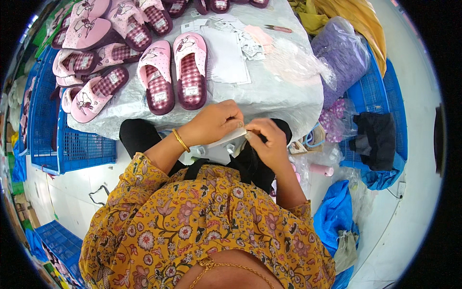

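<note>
Head cam had pretty much what I saw standing in that room: two bare hands working just off the near edge of the table (269, 94), over the person's lap. The thing they were busy with was a thin white strip (227, 138), below the table's near edge. The right hand (267, 140) was nearly closed, thumb and finger pinched on one end of it. The left hand (215, 123) was curled with its fingertips bunched right by that same end, but honestly I couldn't tell if it had hold of anything.

Near the table's front edge sat two pink slippers, one on the left (156, 77) and one on the right (191, 72), with a messy slipper pile (91, 24) on the table's left side and loose papers (224, 60) further back.

What could've gone wrong, imo: that strip looked flimsy, so uneven pulling could've creased or torn it. A loose pinch could've dropped it into the lap or onto the floor, since no tabletop was under it. And with the left hand that close to the table edge, a careless swing could've knocked the slippers askew.
</note>
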A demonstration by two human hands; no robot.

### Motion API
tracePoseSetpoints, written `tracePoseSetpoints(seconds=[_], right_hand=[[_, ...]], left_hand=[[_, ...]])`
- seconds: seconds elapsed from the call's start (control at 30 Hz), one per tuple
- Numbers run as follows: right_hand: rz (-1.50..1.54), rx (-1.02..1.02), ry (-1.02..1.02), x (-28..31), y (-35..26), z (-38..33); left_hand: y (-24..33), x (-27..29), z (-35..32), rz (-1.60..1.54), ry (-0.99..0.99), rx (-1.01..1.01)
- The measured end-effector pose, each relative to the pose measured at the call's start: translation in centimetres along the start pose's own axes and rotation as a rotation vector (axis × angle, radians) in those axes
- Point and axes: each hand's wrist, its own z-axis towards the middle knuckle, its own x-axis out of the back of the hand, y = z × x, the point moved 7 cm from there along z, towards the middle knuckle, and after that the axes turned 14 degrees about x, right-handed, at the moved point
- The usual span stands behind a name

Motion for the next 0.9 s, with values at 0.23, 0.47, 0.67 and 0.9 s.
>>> tracePoseSetpoints(seconds=[0.23,0.47,0.67,0.9], right_hand=[[0.194,-0.218,-0.031,-0.8,1.6,1.7],[0.212,-0.230,0.033,-2.3,3.1,2.2],[0.195,-0.259,0.081,-2.2,3.7,3.2],[0.179,-0.141,0.072,-3.0,2.9,6.2]], left_hand=[[2.0,1.6,-0.2,0.089,0.165,-0.048],[1.3,9.1,-1.4,0.476,0.536,-0.177],[-1.7,15.1,-1.5,1.012,0.444,-0.091],[-4.1,15.3,1.0,1.119,0.274,0.020]])
